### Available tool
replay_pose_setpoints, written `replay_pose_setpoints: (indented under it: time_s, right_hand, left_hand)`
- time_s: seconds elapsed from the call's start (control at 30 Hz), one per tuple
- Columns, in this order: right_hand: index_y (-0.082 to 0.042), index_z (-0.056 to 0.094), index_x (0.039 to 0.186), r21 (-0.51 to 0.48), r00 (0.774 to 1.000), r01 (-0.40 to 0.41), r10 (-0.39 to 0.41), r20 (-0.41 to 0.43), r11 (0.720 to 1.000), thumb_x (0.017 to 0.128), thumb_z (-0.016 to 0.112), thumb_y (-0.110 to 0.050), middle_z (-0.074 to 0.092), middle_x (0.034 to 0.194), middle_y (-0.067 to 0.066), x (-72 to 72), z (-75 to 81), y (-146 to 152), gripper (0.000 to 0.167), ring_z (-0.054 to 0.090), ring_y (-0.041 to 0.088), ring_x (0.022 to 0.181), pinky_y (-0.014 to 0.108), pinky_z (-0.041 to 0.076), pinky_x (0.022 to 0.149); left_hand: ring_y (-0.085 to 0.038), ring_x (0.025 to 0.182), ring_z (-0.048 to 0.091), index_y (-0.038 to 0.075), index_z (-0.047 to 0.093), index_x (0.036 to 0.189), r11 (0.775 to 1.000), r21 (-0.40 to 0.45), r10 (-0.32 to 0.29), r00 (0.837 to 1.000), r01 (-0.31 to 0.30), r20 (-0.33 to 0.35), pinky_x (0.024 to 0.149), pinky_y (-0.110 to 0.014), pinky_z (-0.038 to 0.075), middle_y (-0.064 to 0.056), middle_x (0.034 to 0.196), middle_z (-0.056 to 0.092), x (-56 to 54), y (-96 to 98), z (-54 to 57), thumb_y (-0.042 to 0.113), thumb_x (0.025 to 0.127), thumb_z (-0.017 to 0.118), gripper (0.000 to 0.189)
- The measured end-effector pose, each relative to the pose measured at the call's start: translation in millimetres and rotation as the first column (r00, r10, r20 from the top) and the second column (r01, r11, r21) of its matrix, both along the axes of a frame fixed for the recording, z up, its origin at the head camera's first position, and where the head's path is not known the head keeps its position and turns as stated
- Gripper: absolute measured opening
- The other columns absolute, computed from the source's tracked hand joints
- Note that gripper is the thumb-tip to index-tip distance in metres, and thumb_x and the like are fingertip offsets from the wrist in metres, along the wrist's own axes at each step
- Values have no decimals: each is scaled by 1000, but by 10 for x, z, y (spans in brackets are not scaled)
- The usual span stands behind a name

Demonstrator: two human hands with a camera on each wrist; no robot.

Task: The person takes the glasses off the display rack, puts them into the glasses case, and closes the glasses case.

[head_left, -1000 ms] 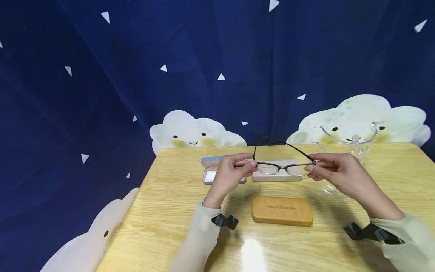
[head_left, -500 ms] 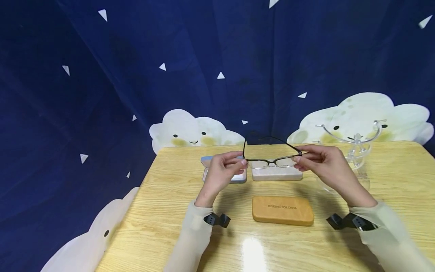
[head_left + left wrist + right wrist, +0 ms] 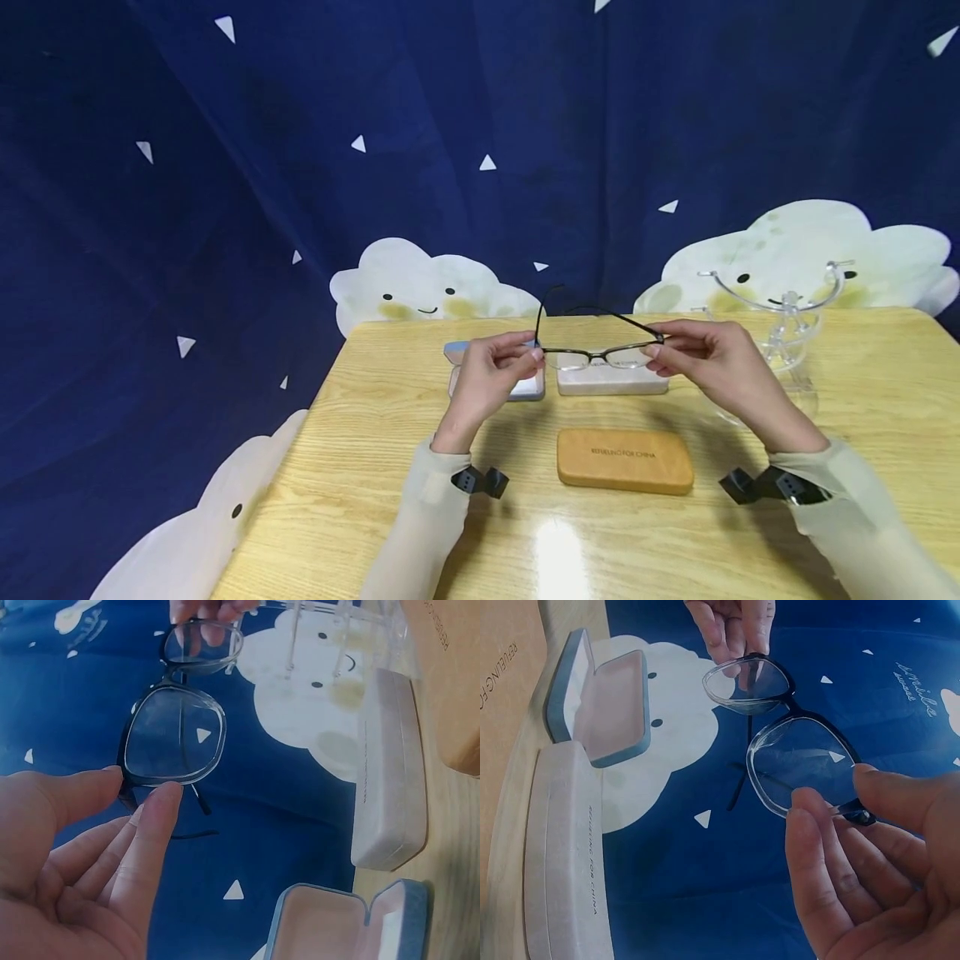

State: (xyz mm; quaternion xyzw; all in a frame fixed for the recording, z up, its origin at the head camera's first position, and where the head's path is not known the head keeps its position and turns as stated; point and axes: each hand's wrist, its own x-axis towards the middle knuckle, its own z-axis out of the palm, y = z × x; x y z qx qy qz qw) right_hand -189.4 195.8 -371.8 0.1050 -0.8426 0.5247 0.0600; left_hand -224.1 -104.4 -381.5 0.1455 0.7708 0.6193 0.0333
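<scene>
A pair of black half-rimmed eyeglasses [image 3: 597, 356] is held up above the table, its temples unfolded and pointing away from me. My left hand [image 3: 489, 379] pinches the frame's left end between thumb and fingers; in the left wrist view the fingertips [image 3: 161, 802] touch the lens edge. At the other end my right hand [image 3: 723, 371] pinches the frame by the hinge. Behind the lenses lies a closed pale grey glasses case [image 3: 611, 383]. A blue glasses case [image 3: 619, 712] with a pink lining stands open, partly hidden behind my left hand in the head view.
An orange-tan glasses case [image 3: 624, 460], closed, lies on the wooden table [image 3: 360, 450] nearer to me. At the back right stands a clear acrylic display stand [image 3: 791, 333], partly behind my right hand. A dark blue curtain [image 3: 465, 100] with clouds hangs beyond the table's far edge.
Both hands have shifted left with the eyeglasses, the right hand further than the left. Over the last half second they stay almost still. The cases stay where they were.
</scene>
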Motion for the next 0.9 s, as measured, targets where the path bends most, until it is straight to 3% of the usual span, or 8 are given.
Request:
replay_pose_setpoints:
  time_s: [0.3, 0.4, 0.7, 0.9]
  right_hand:
    - [3, 71, 125, -7, 1000, 0, 0, -14, 1000, 99, 74, -16, 77, 86, -20, 6, -11, 13, 32, 76, 2, 76, 22, 63, 69]
    - [2, 71, 123, -9, 1000, 3, -4, -14, 1000, 98, 75, -17, 76, 86, -21, 13, -8, 17, 31, 76, 3, 77, 23, 63, 69]
    - [1, 72, 120, -18, 999, -36, 36, 4, 999, 99, 74, -17, 80, 87, -8, 13, -2, 16, 27, 76, 6, 76, 25, 63, 69]
    - [2, 71, 123, -30, 998, -55, 56, 33, 998, 100, 72, -19, 77, 87, -15, 23, 2, 26, 31, 76, 7, 78, 27, 64, 70]
  left_hand:
    - [-42, 103, 76, -2, 67, 136, 1000, -23, 6, 999, -7, -34, 83, -27, 65, -25, 113, 77, -8, 21, -27, 9, 100, 71, 38]
    - [-43, 103, 76, -2, 67, 136, 1000, -21, 6, 999, -6, -45, 82, -27, 65, -25, 113, 77, -2, 23, -26, 9, 99, 71, 38]
    - [-46, 105, 74, 0, 68, 135, 1000, -17, 8, 999, -9, -52, 83, -27, 64, -24, 112, 77, 15, 8, -27, 12, 101, 70, 37]
    - [-37, 100, 78, 1, 69, 134, 999, -31, 14, 998, -16, -54, 82, -27, 65, -23, 111, 78, 16, 3, -34, 13, 101, 70, 35]
